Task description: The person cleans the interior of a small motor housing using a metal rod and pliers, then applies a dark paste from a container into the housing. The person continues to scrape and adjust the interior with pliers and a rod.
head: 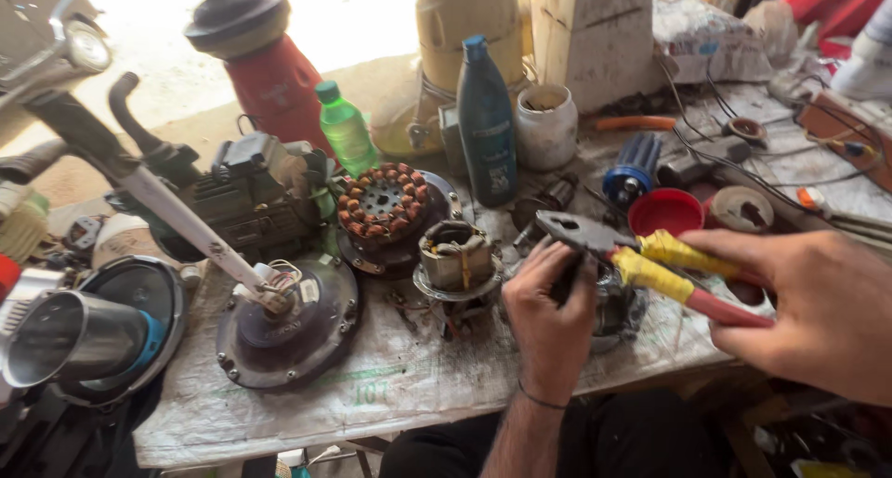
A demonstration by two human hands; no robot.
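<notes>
At centre right of the frame, the right hand (818, 315) has its fingers wrapped around the red-and-yellow-handled steel pliers (650, 260), while the left hand (550, 306) curls its fingers over a round grey metal motor part (621, 313), mostly hidden, so its exact kind cannot be told. The step in hand appears to be gripping a fitting on that part, and the next move calls for a steady hold beneath the plier nose. Close obstacles: a small wound stator (457, 255) left of centre, a dark blue plastic bottle (486, 120) and a red plastic cap (665, 212) above.
</notes>
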